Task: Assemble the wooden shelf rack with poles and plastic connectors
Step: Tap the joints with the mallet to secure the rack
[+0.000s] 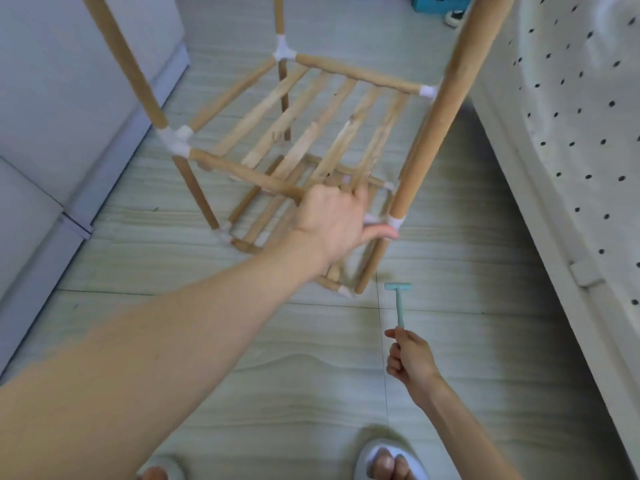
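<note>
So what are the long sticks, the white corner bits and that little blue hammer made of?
The poles look like plain unvarnished wood: tan, matte, faintly grainy. The white corner connectors look like plastic: smooth, moulded, evenly white. The small hammer in the right hand is probably plastic too, being one even pale teal all over, though the picture is too soft to be sure.

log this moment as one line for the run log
left hand: grips front rail of wooden shelf rack | right hand: holds small teal mallet upright, clear of rack | rack: standing on floor
</note>
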The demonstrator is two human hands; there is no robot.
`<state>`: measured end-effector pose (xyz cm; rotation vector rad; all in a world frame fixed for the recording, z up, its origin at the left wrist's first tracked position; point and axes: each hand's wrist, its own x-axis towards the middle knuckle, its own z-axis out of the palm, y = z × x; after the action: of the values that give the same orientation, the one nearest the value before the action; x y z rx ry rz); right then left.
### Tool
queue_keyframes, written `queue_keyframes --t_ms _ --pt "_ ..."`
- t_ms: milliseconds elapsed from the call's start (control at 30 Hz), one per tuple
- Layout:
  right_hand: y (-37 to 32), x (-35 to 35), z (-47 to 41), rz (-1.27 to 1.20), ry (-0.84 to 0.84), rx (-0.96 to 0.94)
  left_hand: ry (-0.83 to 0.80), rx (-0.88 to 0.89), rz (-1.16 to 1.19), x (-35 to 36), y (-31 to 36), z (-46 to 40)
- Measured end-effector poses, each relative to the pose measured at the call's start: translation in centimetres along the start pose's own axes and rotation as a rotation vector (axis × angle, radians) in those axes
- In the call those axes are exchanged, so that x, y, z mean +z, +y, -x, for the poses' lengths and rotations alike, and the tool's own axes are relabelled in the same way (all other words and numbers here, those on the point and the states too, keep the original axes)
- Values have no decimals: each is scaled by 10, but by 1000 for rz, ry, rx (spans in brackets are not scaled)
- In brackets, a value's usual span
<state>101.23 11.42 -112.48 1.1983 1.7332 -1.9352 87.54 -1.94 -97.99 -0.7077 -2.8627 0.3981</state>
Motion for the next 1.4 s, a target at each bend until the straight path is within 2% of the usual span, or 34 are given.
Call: queue_keyframes --t_ms 133,233,333,400,467,500,533,633,667,767,833,900,933,1033,1067,1100,1133,1167,1200,1233,1300,1333,1400 --pt "-6 2 -5 25 10 -35 63 -101 134 -10 14 -20" --pt "-7 -4 -10 16 25 10 58 -23 309 11 -17 -5" --pt "-12 -19 -20 -16 -4 54 36 -70 265 42 -63 27" --pt "-26 -30 -35 -92 125 -6 42 -92 222 55 -80 41" --pt "-41 -34 -51 -214 377 -76 21 -67 239 60 -83 41" --pt "-40 -27 -57 -198 454 -75 11 -62 250 59 -83 40" --pt "-38 -15 -56 -138 455 -52 10 -64 266 59 -81 39" --pt "-6 34 -49 39 124 42 37 -83 300 61 -81 41" --pt "-5 39 -46 11 94 69 45 -92 308 62 -82 42" --pt "-20 20 -54 -118 409 31 43 -101 325 64 -83 40" --pt "-21 21 -54 -41 392 51 29 -118 344 64 -80 39" --pt "-6 44 -40 97 180 44 31 -133 355 64 -79 40" --pt "-5 52 -35 104 137 51 34 -134 358 63 -80 41" --pt "-24 31 -52 -182 269 41 6 -109 353 61 -84 39" --pt "-29 24 -53 -178 303 61 2 -111 350 62 -83 38" --pt "-31 24 -48 -35 287 94 3 -121 353 61 -82 38" --pt "-24 29 -48 59 212 125 6 -131 361 61 -81 38" --pt "-17 36 -43 0 77 194 10 -138 365 61 -80 39" --pt "-12 41 -42 -83 -46 186 17 -142 366 62 -80 39" --pt "-15 41 -41 -100 -44 167 20 -143 367 62 -81 39" --pt "-24 28 -47 -264 144 130 16 -130 365 61 -82 39" --pt "-29 24 -49 -78 242 112 21 -131 360 61 -81 39" --pt "-29 35 -37 184 233 161 25 -144 365 60 -79 39"
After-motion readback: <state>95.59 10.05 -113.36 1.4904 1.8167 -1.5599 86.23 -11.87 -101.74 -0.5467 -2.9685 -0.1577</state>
